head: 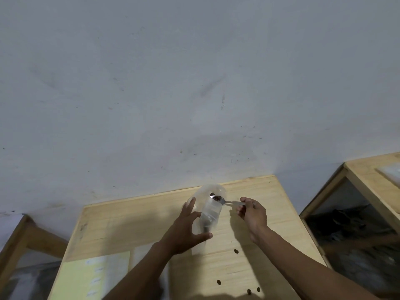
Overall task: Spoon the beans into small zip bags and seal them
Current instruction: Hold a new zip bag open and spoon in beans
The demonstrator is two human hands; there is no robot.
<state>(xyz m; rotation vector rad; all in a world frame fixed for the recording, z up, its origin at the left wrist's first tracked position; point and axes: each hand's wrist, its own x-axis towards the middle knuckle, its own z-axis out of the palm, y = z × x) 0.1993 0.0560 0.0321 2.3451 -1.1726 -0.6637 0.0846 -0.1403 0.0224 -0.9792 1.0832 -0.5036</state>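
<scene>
A clear plastic container (211, 210) is held tilted above the wooden table (129, 226). My left hand (186, 230) grips it from the left, fingers on its far side and thumb under its near end. Some dark beans (205, 226) lie inside, low down. My right hand (252, 215) pinches the handle of a metal spoon (227, 202). The spoon's bowl sits at the container's upper mouth and carries a few dark beans (215, 197). Motion blur hides finer detail.
A pale yellow sheet (95, 276) lies on the table's near left, with a clear pale sheet (140, 256) beside it. Several small round holes (236, 251) dot the tabletop on the right. Wooden-framed furniture stands to the left (26, 234) and right (368, 180). A grey wall (194, 83) stands behind.
</scene>
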